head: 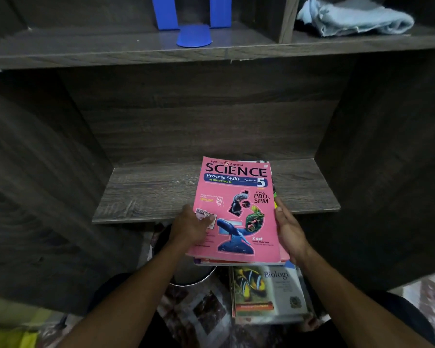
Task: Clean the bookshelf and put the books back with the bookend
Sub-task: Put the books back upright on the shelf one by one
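Stacked books (236, 209), held flat and face up, the far half over the lower shelf (148, 192), the near half jutting past its front edge. Top cover: pink, titled SCIENCE Process Skills, with a microscope-shaped collage of a whale, a chameleon and a head. Edges of thinner volumes show beneath it at the right and near sides; their number cannot be told.

Left hand (190, 226): fingers laid over the cover at the left edge, gripping the stack. Right hand (288, 227): cupped against the right edge, thumb on top, the remaining fingers hidden under the books.

Bookend (194, 33): blue, upright, its rounded foot pointing forward, on the upper shelf (86, 49), well apart from the books. Cloth (354, 18): pale blue, crumpled, in the compartment to the right. A Biologi textbook (269, 292) lies on the floor below, beside a metal container (194, 275).

Step in hand, as judged: returning the stack to the shelving. Done well, both hands squeeze inward evenly so the slippery covers do not fan out. The stack is then tipped onto its lower edges, spines outward, and pressed against the bookend's upright plate with the foot tucked under the first volumes.
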